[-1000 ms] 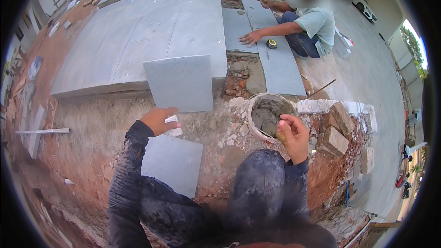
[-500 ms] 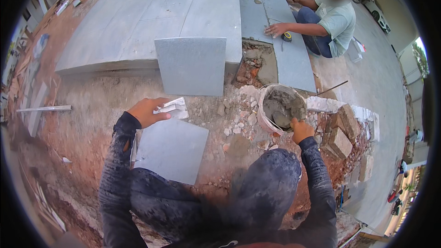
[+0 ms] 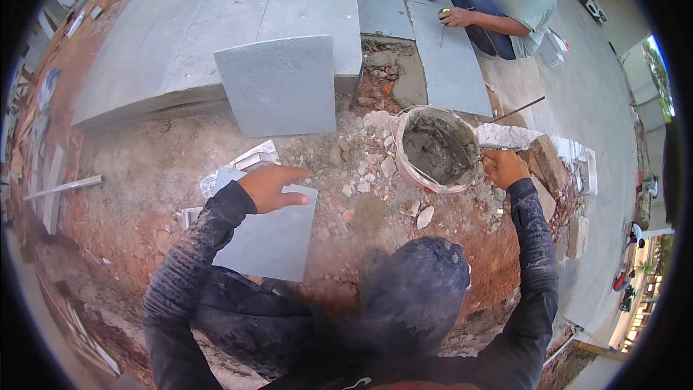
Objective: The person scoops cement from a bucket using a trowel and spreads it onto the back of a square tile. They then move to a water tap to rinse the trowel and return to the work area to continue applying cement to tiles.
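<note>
- Could tip the bucket (image 3: 415,178) by dragging hard against its rim with the right hand (image 3: 507,168), given the loose rubble (image 3: 388,167) beside its base.
- Could slop wet mortar (image 3: 435,150) over the side, by pulling up too much at once.
- Could topple the leaning tile (image 3: 278,90) with a careless knock, being propped against the edge of the raised slab (image 3: 209,47) with no visible clamp.
- Could chip or scratch the flat tile (image 3: 268,242), lying on the ground under the left hand (image 3: 273,188), by pressing down with grit or stones beneath.
- Grips with the right hand at the bucket's right side, with fingers curled closed around an apparent yellowish handle (image 3: 487,162); mostly covered by the hand, so cannot make out its far end.
- Holds nothing in the left hand: spread wide, with thumb well apart from fingers, over the upper part of the flat tile; cannot tell about contact from this angle.
- Just beyond the left hand, shows a white block (image 3: 254,157), apart from the fingertips; near the right hand, a pile of bricks (image 3: 546,162).
</note>
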